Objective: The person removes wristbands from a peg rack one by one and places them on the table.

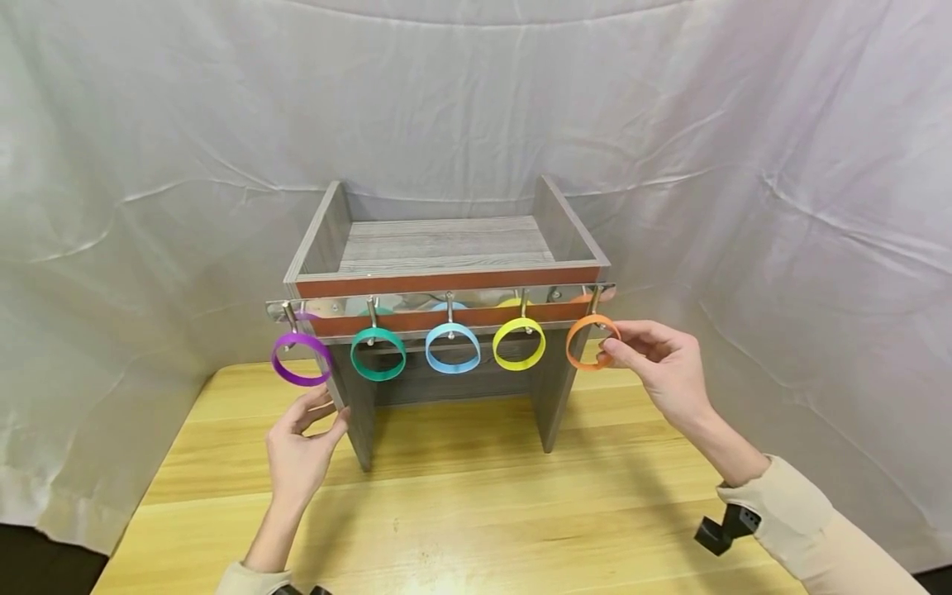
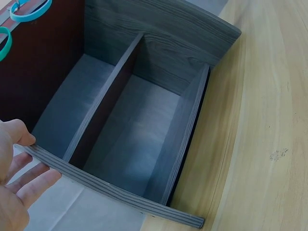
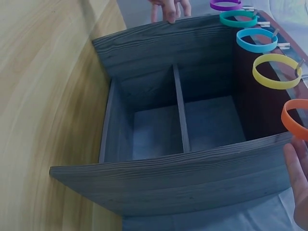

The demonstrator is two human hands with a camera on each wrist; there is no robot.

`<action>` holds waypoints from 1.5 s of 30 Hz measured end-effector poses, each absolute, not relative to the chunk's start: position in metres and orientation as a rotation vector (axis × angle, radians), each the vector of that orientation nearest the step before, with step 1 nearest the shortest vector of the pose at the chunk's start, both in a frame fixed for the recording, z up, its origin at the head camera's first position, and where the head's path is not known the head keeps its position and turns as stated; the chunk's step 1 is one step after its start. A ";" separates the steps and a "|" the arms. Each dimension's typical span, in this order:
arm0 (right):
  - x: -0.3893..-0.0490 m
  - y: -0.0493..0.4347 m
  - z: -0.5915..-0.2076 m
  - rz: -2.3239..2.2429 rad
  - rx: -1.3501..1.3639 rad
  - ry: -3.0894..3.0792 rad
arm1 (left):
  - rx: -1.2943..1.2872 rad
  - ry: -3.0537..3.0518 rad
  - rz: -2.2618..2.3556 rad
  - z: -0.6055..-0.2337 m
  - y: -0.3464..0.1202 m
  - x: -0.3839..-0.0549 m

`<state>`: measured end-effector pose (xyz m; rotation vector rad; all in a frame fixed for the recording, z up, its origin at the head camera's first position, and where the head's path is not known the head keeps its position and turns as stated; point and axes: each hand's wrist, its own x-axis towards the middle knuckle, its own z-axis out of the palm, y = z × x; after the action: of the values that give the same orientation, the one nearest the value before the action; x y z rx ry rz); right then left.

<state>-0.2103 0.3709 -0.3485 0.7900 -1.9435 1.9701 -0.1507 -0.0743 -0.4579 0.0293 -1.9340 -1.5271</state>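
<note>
A grey wood-grain rack [image 1: 446, 273] stands on the table, with a metal hook strip [image 1: 402, 304] along its front. From its hooks hang a purple wristband [image 1: 299, 380], a green wristband [image 1: 378, 377], a light blue wristband [image 1: 452, 368], a yellow wristband [image 1: 519, 366] and an orange wristband [image 1: 571, 345]. My right hand [image 1: 665, 368] pinches the orange wristband at its right side while it hangs on the end hook. Below the purple wristband, my left hand [image 1: 301, 450] grips the front edge of the rack's left side panel [image 2: 120, 191], thumb on the inner face and fingers outside.
The rack's underside holds a divider board [image 2: 103, 101] between its side panels. A yellow wooden table [image 1: 446, 529] extends in front of the rack. Pale grey curtains [image 1: 446, 107] hang behind and on both sides.
</note>
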 end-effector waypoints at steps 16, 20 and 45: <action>-0.207 0.376 -0.344 1.937 0.774 -1.983 | 0.037 -1.940 -1.541 -0.457 -0.074 -0.150; -0.205 0.376 -0.341 1.930 0.761 -1.993 | 0.026 -1.933 -1.549 -0.457 -0.074 -0.150; -0.182 0.374 -0.312 1.973 0.675 -1.993 | 0.029 -1.946 -1.523 -0.458 -0.075 -0.150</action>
<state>-0.1822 0.3740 -0.3124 0.6749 -1.9934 1.9730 -0.1502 -0.0754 -0.4577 0.0287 -1.9455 -1.5232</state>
